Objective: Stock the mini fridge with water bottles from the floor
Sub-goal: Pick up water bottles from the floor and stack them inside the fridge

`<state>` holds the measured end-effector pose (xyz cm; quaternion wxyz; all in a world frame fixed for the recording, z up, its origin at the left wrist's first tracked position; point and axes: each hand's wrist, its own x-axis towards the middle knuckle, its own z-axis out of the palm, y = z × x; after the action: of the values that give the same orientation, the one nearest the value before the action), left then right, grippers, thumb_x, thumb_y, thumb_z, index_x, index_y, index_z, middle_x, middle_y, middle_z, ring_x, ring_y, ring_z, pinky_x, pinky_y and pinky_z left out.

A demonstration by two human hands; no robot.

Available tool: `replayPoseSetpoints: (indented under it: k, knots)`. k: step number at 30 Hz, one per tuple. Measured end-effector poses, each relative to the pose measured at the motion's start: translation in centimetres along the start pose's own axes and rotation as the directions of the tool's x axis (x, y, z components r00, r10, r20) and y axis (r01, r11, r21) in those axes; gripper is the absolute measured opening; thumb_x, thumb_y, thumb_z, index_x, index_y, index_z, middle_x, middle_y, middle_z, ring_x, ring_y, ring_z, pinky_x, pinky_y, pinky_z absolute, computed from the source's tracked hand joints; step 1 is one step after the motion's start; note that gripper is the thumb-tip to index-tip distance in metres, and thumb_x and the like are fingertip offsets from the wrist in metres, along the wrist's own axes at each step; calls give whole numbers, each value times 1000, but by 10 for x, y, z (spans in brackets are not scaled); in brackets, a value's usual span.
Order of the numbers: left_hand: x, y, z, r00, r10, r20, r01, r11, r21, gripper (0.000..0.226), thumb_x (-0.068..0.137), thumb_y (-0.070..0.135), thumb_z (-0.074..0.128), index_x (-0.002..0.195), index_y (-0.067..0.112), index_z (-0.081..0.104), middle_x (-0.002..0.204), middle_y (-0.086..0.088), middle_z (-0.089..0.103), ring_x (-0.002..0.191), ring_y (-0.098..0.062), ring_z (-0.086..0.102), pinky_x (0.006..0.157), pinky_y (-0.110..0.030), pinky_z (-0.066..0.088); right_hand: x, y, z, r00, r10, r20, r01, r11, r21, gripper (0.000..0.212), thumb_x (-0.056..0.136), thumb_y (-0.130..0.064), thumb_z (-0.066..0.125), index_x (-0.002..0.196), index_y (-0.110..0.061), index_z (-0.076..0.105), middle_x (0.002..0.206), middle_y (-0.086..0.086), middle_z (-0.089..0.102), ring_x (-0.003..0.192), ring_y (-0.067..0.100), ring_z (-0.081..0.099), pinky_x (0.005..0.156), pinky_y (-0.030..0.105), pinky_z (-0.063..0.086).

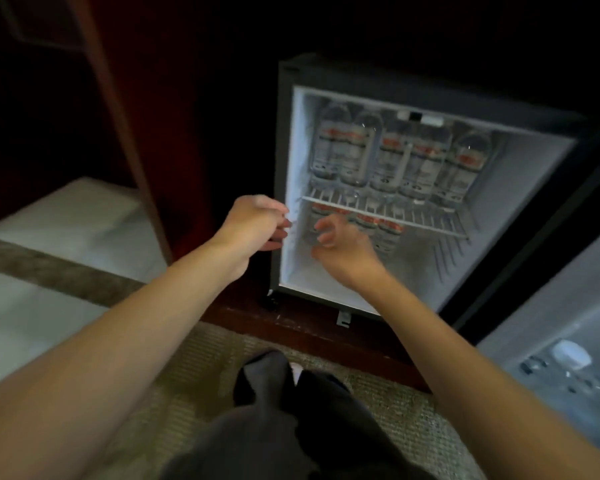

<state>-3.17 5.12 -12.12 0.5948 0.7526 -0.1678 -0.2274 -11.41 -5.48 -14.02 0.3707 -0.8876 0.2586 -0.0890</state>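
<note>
The black mini fridge (343, 76) stands open, its white inside lit. Several clear water bottles (392, 157) with red and white labels stand in a row on the wire shelf (430, 225). More bottles (385, 230) stand below the shelf at the left. My left hand (257, 225) hovers at the fridge's left edge, fingers curled, holding nothing. Just inside the lower compartment, my right hand (343, 244) has its fingers apart and bent in front of the lower bottles. No bottle is in either hand. The picture is blurred.
The open fridge door (561, 323) swings out at the right, with small items in its rack. A dark wooden cabinet frame (125, 133) surrounds the fridge. Pale marble floor (49, 244) lies at the left, woven carpet (194, 368) under my dark-clothed legs (291, 427).
</note>
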Motion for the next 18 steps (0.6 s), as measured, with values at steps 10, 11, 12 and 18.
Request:
replayPoseSetpoints:
  k: [10,11,12,18]
  knots:
    - [-185,12,-171,954,125,-273,-74,979,192,23,92,11,45,79,23,60,79,4,63,76,-11,61,69,-21,49,-164,-170,52,906,-412,99,420,905,-71,37,86,-12,55,122,-14,47,119,6,56,107,23,56,92,39,47]
    - [-202,2,-187,943,112,-312,-53,980,191,25,92,11,45,75,25,58,78,4,62,73,-11,59,66,-21,47,-178,-180,63,896,-429,116,437,898,-51,36,85,-12,55,120,-14,48,117,6,57,106,24,57,92,40,47]
    - [-218,-8,-201,932,95,-350,-28,981,189,25,92,11,46,74,24,57,78,2,62,70,-12,58,64,-20,46,-190,-190,76,886,-443,136,451,892,-33,36,85,-12,55,120,-14,48,115,6,58,105,24,58,92,41,47]
    - [-299,-87,-261,864,-109,-491,183,977,105,16,92,11,47,89,9,63,93,-9,63,79,-18,59,64,-21,47,-247,-213,175,835,-410,366,432,901,24,34,86,-15,57,119,-15,52,115,5,59,104,19,56,90,38,52]
